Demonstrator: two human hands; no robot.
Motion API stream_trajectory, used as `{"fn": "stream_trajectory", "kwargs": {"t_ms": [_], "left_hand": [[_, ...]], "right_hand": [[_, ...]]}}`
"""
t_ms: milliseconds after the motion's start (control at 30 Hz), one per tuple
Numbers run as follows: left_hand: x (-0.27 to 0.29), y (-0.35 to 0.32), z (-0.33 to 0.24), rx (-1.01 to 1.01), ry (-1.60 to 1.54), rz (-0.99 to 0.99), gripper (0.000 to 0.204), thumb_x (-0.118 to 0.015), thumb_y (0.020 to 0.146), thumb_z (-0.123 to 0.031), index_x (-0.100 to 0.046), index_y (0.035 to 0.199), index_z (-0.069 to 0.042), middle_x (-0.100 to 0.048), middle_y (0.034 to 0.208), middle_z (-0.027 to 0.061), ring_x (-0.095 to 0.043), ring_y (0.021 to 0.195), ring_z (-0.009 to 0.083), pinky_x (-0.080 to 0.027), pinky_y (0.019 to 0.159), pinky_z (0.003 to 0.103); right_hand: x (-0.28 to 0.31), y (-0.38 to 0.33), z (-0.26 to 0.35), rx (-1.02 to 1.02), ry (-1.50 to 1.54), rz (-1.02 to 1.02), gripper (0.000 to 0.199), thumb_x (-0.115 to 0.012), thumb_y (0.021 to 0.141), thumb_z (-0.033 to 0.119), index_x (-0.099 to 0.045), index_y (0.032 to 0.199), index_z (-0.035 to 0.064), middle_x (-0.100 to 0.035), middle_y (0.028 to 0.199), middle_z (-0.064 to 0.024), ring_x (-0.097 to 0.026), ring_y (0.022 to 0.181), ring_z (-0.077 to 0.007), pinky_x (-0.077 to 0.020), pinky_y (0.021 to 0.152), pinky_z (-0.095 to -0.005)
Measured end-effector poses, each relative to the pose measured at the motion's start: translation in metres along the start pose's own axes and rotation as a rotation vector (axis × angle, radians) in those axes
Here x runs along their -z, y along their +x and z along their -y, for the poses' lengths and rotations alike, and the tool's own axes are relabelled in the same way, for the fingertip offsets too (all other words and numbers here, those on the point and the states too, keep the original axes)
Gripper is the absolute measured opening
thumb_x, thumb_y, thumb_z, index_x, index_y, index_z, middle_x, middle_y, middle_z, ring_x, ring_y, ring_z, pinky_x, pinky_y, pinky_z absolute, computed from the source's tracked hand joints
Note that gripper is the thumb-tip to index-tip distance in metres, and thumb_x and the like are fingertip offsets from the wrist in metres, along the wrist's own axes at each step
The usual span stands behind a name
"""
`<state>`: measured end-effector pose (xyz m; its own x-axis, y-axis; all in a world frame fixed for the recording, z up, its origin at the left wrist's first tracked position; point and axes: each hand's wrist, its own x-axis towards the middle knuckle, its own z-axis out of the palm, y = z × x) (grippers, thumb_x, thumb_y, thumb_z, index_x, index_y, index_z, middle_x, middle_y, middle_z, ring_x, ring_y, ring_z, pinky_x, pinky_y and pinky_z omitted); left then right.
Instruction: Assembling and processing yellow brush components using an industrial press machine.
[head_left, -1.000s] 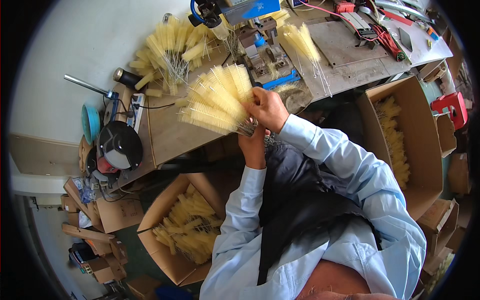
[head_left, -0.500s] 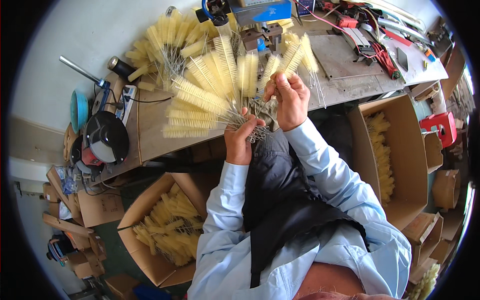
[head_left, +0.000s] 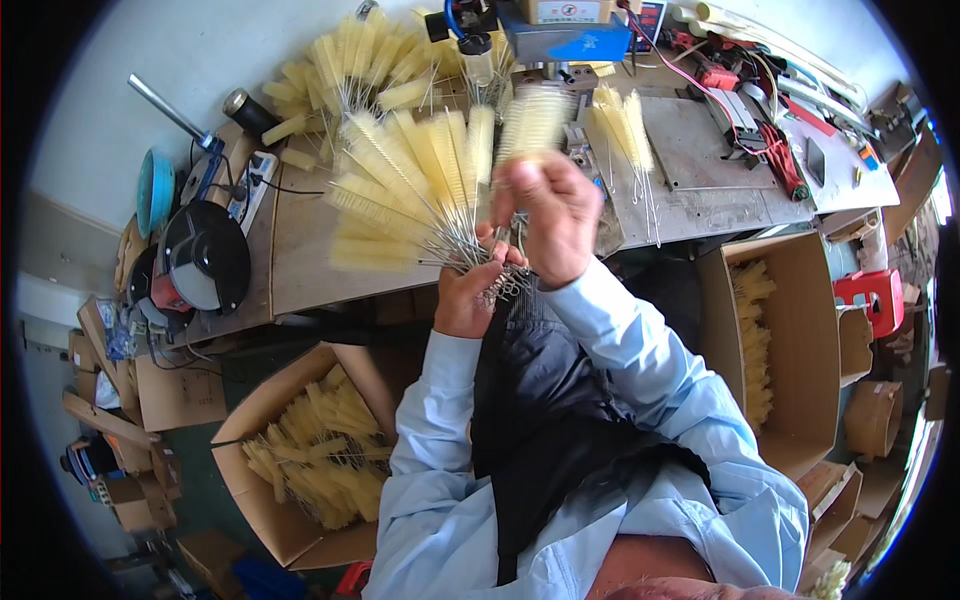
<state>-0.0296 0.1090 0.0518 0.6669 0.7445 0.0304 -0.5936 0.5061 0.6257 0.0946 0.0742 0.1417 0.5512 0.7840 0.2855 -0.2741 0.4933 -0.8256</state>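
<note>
Left hand [head_left: 467,302] is clasping the brush fan [head_left: 392,190] by its wire stems [head_left: 452,238] near the bench [head_left: 300,258] edge — right hand [head_left: 562,220] is pinching a blurred single brush [head_left: 532,122] between thumb and fingers, alongside.

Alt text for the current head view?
Left hand holds a fanned bunch of yellow brushes by their wire stems; right hand holds one blurred brush beside it. More brushes lie on the workbench and in cardboard boxes on either side.
</note>
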Motion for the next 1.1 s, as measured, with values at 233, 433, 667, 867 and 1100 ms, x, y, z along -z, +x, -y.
{"fn": "stream_trajectory", "kwargs": {"t_ms": [233, 433, 667, 867, 1100], "left_hand": [[0.007, 0.019, -0.021, -0.040, 0.446, 0.081, 0.051, -0.070, 0.073, 0.000, -0.052, 0.121, 0.000, -0.062, 0.088, 0.0047, -0.064, 0.087, 0.0224, -0.050, 0.084, 0.036], [0.047, 0.016, -0.020, -0.124, 0.272, -0.126, 0.049, -0.062, 0.074, 0.005, -0.053, 0.122, 0.000, -0.059, 0.089, 0.0054, -0.061, 0.085, 0.0218, -0.051, 0.088, 0.039], [0.059, 0.058, -0.028, -0.210, 0.100, -0.286, 0.039, -0.057, 0.080, 0.009, -0.055, 0.118, 0.001, -0.058, 0.092, 0.0061, -0.060, 0.090, 0.0219, -0.052, 0.091, 0.044], [0.066, 0.059, -0.014, -0.211, 0.132, -0.278, 0.043, -0.058, 0.078, 0.008, -0.052, 0.119, 0.001, -0.058, 0.089, 0.0068, -0.061, 0.090, 0.0231, -0.052, 0.088, 0.042], [0.072, 0.059, -0.016, -0.207, 0.172, -0.233, 0.048, -0.057, 0.080, 0.004, -0.048, 0.127, 0.002, -0.057, 0.094, 0.0060, -0.059, 0.095, 0.0223, -0.048, 0.097, 0.045]], "right_hand": [[0.021, 0.015, 0.042, 0.345, 0.052, 0.033, 0.032, -0.052, 0.103, 0.027, -0.060, 0.095, -0.0035, -0.055, 0.062, -0.0064, -0.054, 0.052, -0.0166, -0.0457, 0.051, -0.0294], [0.050, 0.020, 0.069, 0.051, 0.086, 0.097, 0.035, -0.051, 0.103, 0.031, -0.059, 0.093, -0.0016, -0.046, 0.059, -0.0030, -0.042, 0.047, -0.0132, -0.0382, 0.045, -0.0281], [0.085, 0.005, -0.027, -0.675, 0.122, -0.064, 0.031, -0.052, 0.102, 0.030, -0.054, 0.095, 0.0007, -0.044, 0.061, -0.0009, -0.039, 0.048, -0.0108, -0.0325, 0.042, -0.0266], [0.091, 0.032, -0.036, -0.697, 0.157, -0.052, 0.028, -0.053, 0.102, 0.030, -0.052, 0.096, 0.0034, -0.042, 0.064, 0.0007, -0.037, 0.049, -0.0087, -0.0289, 0.041, -0.0251], [0.096, 0.058, -0.041, -0.841, 0.247, -0.038, 0.029, -0.051, 0.102, 0.033, -0.052, 0.096, 0.0045, -0.044, 0.065, 0.0011, -0.036, 0.049, -0.0092, -0.0298, 0.043, -0.0255]]}}
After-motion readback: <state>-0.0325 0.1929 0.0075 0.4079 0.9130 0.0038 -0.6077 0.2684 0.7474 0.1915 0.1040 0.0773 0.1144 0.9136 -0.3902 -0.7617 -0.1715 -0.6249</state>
